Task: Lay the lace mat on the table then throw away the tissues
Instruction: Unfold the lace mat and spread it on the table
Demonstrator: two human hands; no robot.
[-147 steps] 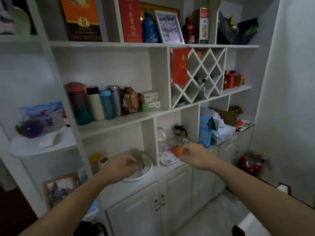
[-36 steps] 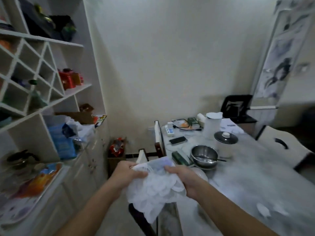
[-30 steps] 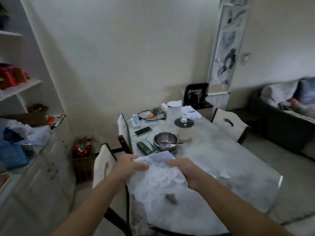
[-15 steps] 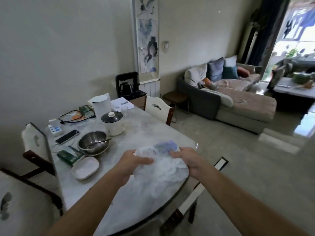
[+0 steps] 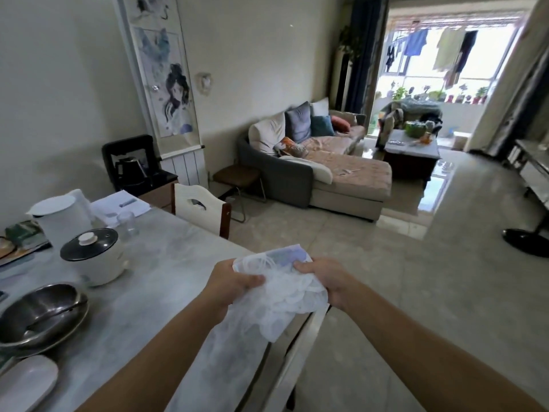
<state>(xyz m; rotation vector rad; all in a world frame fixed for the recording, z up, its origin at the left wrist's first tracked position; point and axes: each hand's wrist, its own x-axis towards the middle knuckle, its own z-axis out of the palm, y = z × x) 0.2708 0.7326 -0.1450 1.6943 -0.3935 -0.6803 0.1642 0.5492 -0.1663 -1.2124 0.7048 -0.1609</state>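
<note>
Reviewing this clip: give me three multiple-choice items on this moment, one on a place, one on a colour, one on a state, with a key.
1. Where is the metal bowl?
A. On the table's left part
B. On the sofa
C. On the floor

2. What colour is the pot lid?
A. Red
B. Black with a white knob
C. Yellow

3. What state is the lace mat in?
A. Spread flat
B. Bunched, gripped by both hands
C. Lying untouched

Key: 1 A, it sits on the table. 2 B, dark lid, white knob. 3 B, left hand and right hand grip it crumpled.
</note>
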